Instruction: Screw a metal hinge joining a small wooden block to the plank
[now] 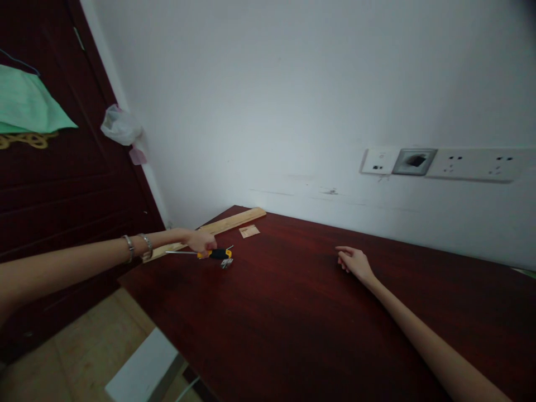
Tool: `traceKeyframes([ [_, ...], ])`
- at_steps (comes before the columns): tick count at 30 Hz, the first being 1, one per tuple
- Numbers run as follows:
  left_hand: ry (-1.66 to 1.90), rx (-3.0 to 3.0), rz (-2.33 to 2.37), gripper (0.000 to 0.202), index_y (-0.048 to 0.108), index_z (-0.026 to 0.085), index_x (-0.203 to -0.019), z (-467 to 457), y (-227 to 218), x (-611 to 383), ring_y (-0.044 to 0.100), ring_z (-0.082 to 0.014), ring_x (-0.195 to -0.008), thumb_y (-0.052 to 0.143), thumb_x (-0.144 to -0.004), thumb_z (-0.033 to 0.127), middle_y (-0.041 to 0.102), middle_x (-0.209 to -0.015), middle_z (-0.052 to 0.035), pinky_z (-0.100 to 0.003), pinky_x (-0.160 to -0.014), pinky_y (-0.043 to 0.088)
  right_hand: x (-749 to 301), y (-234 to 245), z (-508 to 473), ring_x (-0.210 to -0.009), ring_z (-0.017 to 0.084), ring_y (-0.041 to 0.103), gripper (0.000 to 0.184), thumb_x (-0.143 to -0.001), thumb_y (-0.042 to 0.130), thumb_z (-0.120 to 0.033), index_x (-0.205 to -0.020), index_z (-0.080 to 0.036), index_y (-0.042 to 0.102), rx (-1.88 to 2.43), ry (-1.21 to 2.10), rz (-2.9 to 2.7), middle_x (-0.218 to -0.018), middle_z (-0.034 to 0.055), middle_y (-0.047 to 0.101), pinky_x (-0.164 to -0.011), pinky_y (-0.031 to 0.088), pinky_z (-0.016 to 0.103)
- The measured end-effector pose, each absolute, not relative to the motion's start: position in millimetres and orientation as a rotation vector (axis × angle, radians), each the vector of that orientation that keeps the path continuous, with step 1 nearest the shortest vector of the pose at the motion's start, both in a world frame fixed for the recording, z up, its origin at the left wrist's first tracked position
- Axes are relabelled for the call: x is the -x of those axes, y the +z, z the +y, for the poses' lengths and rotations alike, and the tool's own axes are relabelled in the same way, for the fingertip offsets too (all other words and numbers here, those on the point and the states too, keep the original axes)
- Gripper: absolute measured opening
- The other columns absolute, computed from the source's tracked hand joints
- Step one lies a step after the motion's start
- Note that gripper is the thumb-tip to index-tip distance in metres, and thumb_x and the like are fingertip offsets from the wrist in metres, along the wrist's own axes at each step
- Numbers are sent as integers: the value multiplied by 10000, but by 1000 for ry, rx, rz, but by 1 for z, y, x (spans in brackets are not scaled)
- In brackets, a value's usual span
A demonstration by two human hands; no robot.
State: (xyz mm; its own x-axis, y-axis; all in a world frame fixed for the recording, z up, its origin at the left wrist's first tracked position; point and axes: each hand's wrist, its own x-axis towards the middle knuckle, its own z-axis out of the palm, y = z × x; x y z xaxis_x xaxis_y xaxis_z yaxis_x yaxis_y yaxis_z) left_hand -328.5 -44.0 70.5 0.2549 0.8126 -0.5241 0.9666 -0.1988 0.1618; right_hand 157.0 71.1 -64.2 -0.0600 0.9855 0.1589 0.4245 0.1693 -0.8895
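Note:
My left hand [201, 241] reaches over the left side of the table, its fingers closed on a screwdriver [220, 254] with a yellow and black handle. The screwdriver's metal shaft points left. Just beside the handle lie small metal pieces [226, 263], too small to make out exactly. Behind my left hand, a long pale wooden strip [234, 222] runs along the table's left edge, partly hidden by my wrist. A small flat tan piece [249, 231] lies near the strip. On the right, my right hand [354, 262] rests loosely on the tabletop, index finger extended, other fingers bent, holding nothing.
The dark red table [276, 312] meets a white wall carrying socket panels [469, 165]. At left stands a dark red door [84, 184] with a green cloth [31, 103] and a plastic bag [120, 125]. A white box [144, 365] sits below the table's left edge.

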Motion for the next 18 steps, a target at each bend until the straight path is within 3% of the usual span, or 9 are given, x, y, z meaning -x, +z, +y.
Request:
traceKeyframes([
  [18, -408, -2115, 1511, 233, 546, 156, -710, -52, 68, 332, 436, -123, -548, 565, -493, 74, 543, -613, 15, -227, -488, 308, -157, -67, 70, -374, 87, 474, 374, -747, 457, -217, -1036, -56, 631, 1369, 828, -1630, -510, -16, 562, -352, 379, 188],
])
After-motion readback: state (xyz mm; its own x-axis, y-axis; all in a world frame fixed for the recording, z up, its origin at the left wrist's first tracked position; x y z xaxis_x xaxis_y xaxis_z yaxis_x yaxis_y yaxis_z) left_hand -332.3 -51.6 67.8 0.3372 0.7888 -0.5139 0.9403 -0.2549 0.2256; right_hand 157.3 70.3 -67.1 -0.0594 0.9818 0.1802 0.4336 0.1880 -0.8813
